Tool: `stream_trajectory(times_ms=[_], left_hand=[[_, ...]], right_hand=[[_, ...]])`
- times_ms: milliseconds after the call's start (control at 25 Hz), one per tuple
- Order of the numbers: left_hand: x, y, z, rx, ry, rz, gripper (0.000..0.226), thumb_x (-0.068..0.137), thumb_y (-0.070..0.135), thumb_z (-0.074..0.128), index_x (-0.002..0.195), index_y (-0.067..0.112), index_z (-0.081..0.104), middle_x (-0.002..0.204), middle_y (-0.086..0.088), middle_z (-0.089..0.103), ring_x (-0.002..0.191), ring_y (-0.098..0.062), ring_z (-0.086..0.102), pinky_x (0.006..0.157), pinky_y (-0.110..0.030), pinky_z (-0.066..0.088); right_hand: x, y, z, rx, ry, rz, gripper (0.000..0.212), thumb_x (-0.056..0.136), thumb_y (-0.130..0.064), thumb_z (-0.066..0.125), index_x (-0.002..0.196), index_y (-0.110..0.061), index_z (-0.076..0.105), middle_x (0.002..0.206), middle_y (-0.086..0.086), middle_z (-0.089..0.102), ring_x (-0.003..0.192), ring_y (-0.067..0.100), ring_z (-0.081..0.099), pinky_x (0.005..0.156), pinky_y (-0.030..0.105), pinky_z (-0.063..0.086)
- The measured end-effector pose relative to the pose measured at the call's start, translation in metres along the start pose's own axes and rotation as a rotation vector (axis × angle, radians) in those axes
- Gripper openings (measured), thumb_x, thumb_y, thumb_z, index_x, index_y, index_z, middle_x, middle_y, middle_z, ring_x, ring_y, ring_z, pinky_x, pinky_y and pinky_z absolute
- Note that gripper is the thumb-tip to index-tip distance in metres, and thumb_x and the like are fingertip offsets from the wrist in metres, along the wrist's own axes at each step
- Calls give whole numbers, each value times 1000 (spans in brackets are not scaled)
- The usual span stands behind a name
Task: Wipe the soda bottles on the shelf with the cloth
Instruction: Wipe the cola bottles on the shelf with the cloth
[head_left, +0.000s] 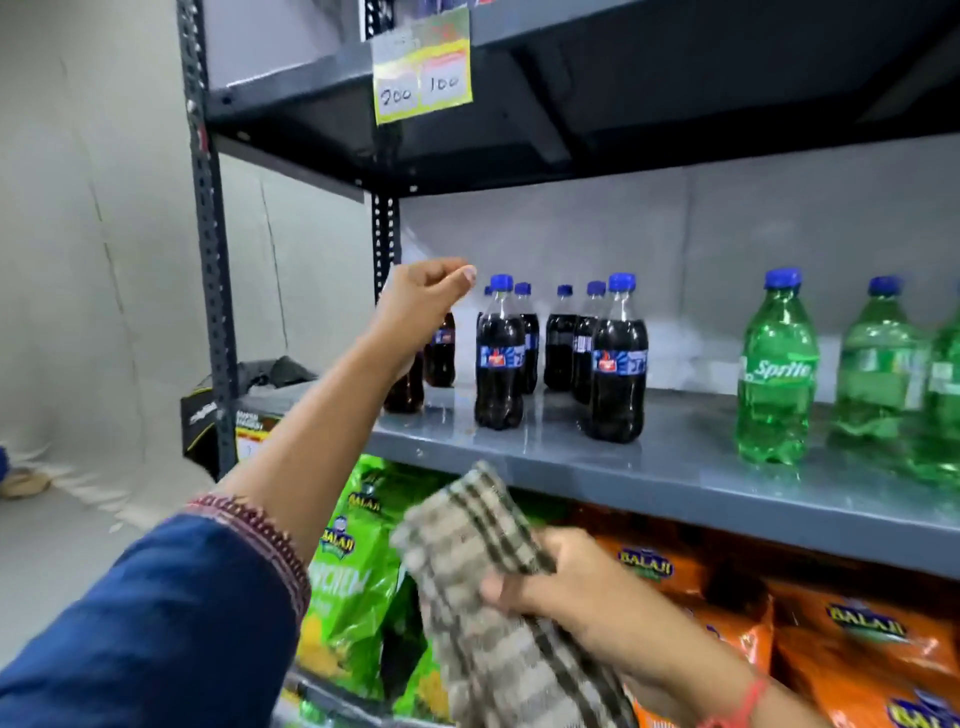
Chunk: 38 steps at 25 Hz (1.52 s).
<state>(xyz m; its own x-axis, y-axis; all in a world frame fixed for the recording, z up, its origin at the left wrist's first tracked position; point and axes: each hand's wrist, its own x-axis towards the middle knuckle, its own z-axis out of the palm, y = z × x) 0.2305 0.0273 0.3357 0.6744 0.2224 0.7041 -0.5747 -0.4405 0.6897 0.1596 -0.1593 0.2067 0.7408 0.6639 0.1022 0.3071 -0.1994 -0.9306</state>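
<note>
Several dark cola bottles (500, 358) with blue caps stand on the grey metal shelf (649, 467), and green Sprite bottles (775, 374) stand further right. My left hand (423, 306) is raised at the left end of the cola group, in front of the leftmost bottles, fingers curled loosely with nothing in them. Part of those bottles is hidden behind my wrist. Below the shelf's front edge, my right hand (566, 587) grips a checked beige and dark cloth (483, 582), which hangs down from it.
On the lower shelf lie green snack bags (353, 582) and orange snack bags (857, 639). A yellow price tag (423, 67) hangs from the upper shelf. A perforated upright post (210, 249) stands at the left, with a dark box (200, 415) behind it.
</note>
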Motion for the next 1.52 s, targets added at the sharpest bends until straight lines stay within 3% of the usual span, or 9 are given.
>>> stream_trajectory(times_ms=[160,240,400,480,600,760,960,1240,1520], left_hand=[[61,-27,14,135,-151,-28,46,84,39,53,116,5,56,118,-8,60,106,-20,54,94,-30,40],[74,-35,17,52,-250,-79,44,85,45,51,92,2,61,82,-5,63,77,-17,55,80,-29,43],[85,-46,22,-203,-400,-147,14,88,19,50,78,11,55,72,1,66,65,-8,64,59,-18,54],[87,-46,24,-262,-464,-178,19,87,19,52,93,3,59,81,-9,67,67,-14,68,60,-22,56],[88,-44,21,-223,-453,-156,20,87,19,51,77,5,61,68,-6,66,59,-16,60,60,-24,51],[89,-44,20,-253,-499,-252,23,85,28,56,79,7,60,99,-22,66,98,-38,61,97,-44,43],[91,-44,21,-271,-512,-238,28,86,28,54,88,3,64,77,-8,74,66,-15,68,59,-23,56],[96,-47,19,-243,-516,-276,38,84,31,57,102,-3,62,105,-19,66,83,-22,64,70,-24,52],[98,-48,19,-244,-526,-297,33,83,31,57,96,2,65,87,-7,75,81,-18,68,77,-28,55]], right_hand=[[23,-29,6,-172,-23,-48,11,82,-17,67,89,-9,67,74,-8,64,63,-3,57,60,8,44],[35,-51,-3,-160,141,-200,2,82,-11,66,84,-12,67,74,-5,64,66,5,56,67,24,47],[65,-87,-35,-417,950,-621,22,79,-22,58,95,-34,64,60,-8,63,54,7,51,53,30,47],[86,-88,-42,-654,1266,-767,49,78,-13,54,122,-33,51,89,0,72,76,18,62,66,35,53],[132,-58,-32,-956,966,-490,80,89,-12,52,142,-26,-6,156,9,5,141,27,12,115,45,18],[164,-7,-23,-1091,695,-325,73,93,-49,31,131,-35,-30,134,-7,-48,131,27,-33,114,48,-3],[178,-20,-34,-1288,746,-400,64,98,-26,35,142,-31,-10,127,-7,-48,117,27,-45,114,54,0],[180,-27,-44,-1431,740,-501,61,94,-12,39,145,-22,6,155,7,-12,140,37,-11,114,52,2],[180,-26,-49,-1608,790,-676,51,87,-8,40,138,-8,33,148,15,33,137,34,25,109,49,7]])
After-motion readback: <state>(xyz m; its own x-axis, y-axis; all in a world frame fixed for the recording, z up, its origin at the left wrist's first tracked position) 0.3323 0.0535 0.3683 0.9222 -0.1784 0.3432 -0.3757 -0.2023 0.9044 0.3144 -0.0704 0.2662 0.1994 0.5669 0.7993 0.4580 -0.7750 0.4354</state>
